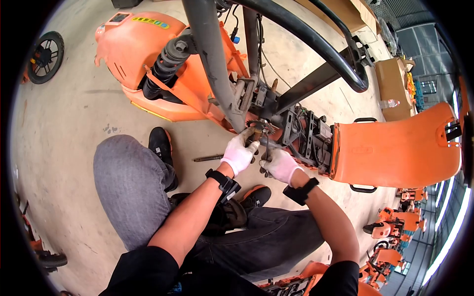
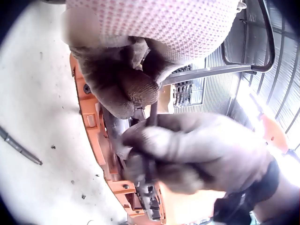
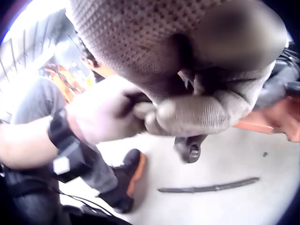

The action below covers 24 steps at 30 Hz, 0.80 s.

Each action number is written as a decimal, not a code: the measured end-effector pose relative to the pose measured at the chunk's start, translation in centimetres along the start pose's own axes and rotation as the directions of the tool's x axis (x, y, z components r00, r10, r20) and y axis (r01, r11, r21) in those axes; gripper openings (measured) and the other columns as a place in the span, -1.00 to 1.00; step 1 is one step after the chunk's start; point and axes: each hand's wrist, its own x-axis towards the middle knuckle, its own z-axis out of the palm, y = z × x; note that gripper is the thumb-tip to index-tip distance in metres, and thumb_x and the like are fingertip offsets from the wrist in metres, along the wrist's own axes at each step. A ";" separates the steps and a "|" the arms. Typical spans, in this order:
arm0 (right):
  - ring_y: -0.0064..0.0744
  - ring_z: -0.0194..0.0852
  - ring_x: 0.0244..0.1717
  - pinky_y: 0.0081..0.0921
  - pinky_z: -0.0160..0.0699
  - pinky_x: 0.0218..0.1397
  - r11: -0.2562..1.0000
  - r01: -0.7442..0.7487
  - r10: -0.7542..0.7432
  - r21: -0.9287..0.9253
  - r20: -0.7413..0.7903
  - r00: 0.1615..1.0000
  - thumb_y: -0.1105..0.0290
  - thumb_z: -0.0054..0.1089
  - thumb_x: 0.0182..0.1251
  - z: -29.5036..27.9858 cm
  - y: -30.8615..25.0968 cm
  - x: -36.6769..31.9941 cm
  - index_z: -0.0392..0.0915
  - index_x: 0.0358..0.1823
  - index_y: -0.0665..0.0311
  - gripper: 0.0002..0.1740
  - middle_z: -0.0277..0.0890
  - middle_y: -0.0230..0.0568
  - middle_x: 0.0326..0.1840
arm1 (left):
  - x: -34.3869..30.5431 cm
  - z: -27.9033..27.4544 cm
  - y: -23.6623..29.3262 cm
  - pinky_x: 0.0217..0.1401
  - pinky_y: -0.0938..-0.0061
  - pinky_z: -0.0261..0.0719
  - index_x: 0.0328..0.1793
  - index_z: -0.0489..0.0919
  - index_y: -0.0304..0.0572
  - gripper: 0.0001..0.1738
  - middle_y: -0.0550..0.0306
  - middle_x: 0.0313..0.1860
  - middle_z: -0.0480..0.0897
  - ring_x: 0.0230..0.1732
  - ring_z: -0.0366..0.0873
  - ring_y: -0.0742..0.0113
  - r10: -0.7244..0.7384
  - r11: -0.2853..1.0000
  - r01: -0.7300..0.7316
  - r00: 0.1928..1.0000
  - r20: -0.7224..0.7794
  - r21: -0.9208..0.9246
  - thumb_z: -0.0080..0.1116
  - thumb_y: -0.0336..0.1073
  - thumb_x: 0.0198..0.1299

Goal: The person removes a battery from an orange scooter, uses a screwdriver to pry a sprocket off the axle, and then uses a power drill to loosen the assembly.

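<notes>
Both hands wear dotted work gloves and meet at the frame of an orange scooter [image 1: 207, 93] that has its panels opened up. My left hand [image 1: 240, 152] pinches a small brownish metal part [image 1: 257, 133] beneath a toothed metal ring [image 1: 266, 127]. Close beside it, my right hand [image 1: 279, 166] grips a thin dark metal rod [image 2: 153, 115], whose upper end points toward the left fingers. The rod's lower part is hidden in the right hand's curled fingers. In the right wrist view the right glove [image 3: 192, 115] covers most of the work, and the left hand [image 3: 110, 110] is behind it.
A dark metal shaft [image 1: 208, 158] lies on the floor left of the hands. The scooter's black handlebar [image 1: 316, 42] and grey tube [image 1: 210, 54] rise over the work. An orange hinged panel [image 1: 395, 145] extends right. Cardboard boxes [image 1: 392, 81] stand behind.
</notes>
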 end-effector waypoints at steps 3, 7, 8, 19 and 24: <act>-0.46 0.61 -0.52 -0.47 0.63 -0.37 0.983 -0.028 -0.001 -0.181 -0.158 0.987 0.32 0.18 0.32 1.2 5.9 3.8 0.55 -0.22 0.49 -0.72 0.59 -0.19 -0.54 | -0.4 -0.1 1.1 -0.41 0.48 0.51 0.35 0.43 -0.37 -0.51 0.08 -0.33 0.64 -0.52 0.50 0.46 -0.067 0.998 0.067 0.997 0.029 0.005 0.14 -0.39 0.30; -0.44 0.66 -0.47 -0.44 0.66 -0.40 0.981 -0.094 0.096 0.169 -0.005 0.995 0.27 0.12 0.33 0.5 5.6 2.2 0.57 -0.11 0.46 -0.66 0.66 -0.11 -0.41 | 0.2 -0.1 -0.2 -0.32 0.46 0.55 0.33 0.45 -0.38 -0.52 0.09 -0.30 0.66 -0.44 0.54 0.44 0.052 0.996 -0.050 0.998 -0.019 0.076 0.14 -0.39 0.29; -0.44 0.66 -0.47 -0.44 0.66 -0.40 0.983 -0.090 0.092 0.163 -0.002 0.996 0.27 0.12 0.33 -0.2 4.7 1.6 0.57 -0.11 0.46 -0.66 0.66 -0.11 -0.41 | 0.0 -0.2 0.3 -0.28 0.46 0.55 0.33 0.45 -0.37 -0.51 0.09 -0.30 0.66 -0.41 0.55 0.43 0.031 0.993 -0.030 0.999 -0.007 0.113 0.14 -0.38 0.28; -0.05 0.64 -0.41 -0.25 0.59 -0.21 0.979 -0.034 0.008 -0.202 -0.128 0.992 0.22 0.00 0.22 -2.8 0.1 -3.0 0.63 -0.26 0.41 -0.63 0.63 0.04 -0.47 | -0.4 0.3 0.5 -0.32 0.46 0.58 0.36 0.43 -0.38 -0.45 -0.03 -0.21 0.69 -0.47 0.56 0.40 0.008 0.992 -0.002 0.999 -0.053 0.123 0.18 -0.36 0.24; 0.05 0.65 -0.28 -0.19 0.57 -0.08 0.972 -0.017 -0.016 -0.235 -0.137 0.990 0.21 -0.01 0.22 -2.6 0.1 -2.8 0.65 -0.22 0.40 -0.61 0.64 0.09 -0.40 | -0.1 0.2 -0.3 -0.21 0.41 0.62 0.34 0.45 -0.41 -0.43 -0.14 -0.10 0.70 -0.39 0.65 0.28 0.042 0.990 -0.033 0.997 -0.065 0.137 0.20 -0.32 0.22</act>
